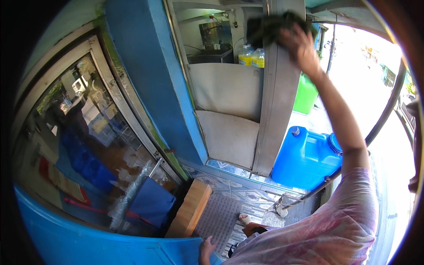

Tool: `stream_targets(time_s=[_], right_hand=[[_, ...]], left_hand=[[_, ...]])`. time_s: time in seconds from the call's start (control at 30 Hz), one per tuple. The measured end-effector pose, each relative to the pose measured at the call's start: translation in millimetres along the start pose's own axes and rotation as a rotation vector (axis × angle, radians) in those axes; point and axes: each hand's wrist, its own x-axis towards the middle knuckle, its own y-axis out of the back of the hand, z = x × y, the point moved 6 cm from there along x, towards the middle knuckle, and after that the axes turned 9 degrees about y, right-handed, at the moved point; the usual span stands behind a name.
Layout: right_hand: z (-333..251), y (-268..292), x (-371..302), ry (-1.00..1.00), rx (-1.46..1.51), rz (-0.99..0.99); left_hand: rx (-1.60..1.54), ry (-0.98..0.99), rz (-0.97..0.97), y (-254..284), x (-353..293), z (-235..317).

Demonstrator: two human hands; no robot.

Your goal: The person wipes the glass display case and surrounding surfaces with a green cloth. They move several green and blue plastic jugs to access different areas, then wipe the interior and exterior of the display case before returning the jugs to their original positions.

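Note:
My right arm reaches up high, and my right hand (pixel 301 43) presses a dark cloth (pixel 282 27) near the top of the grey metal frame post (pixel 282 92). Both cloth and fingers are smeared by motion. The cloth also overlaps the edge of the opening beside the post. Low down, my left hand (pixel 206 248) hangs beside the right end of a blue surface (pixel 145 249). Its fingers look loosely apart with nothing visible in them. Whether it touches the blue surface, I cannot tell.
A glass door (pixel 92 132) stands at left beside a blue pillar (pixel 145 79). Yellow-labelled bottles (pixel 251 57) sit behind the panelled opening. Blue (pixel 304 157) and green (pixel 304 93) jugs stand at right near a dark rail (pixel 380 119). A brown box (pixel 190 207) and grey mat (pixel 216 216) lie below.

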Motion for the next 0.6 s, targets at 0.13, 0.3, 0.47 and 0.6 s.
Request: stream_targets(time_s=[0.13, 0.3, 0.47, 0.6], right_hand=[[104, 24, 111, -0.203, -0.038, 0.158], [51, -14, 157, -0.314, -0.218, 0.08], [-153, -76, 27, 0.094, 0.021, -0.354], [-265, -103, -83, 0.48, 0.451, -0.886]], left_hand=[[-0.016, 0.016, -0.015, -9, 0, 5], [-0.018, 0.07, -0.025, -14, -3, 12], [-0.03, 0.008, -0.025, -9, 13, 18], [-0.059, -0.024, 0.063, -6, 35, -2]])
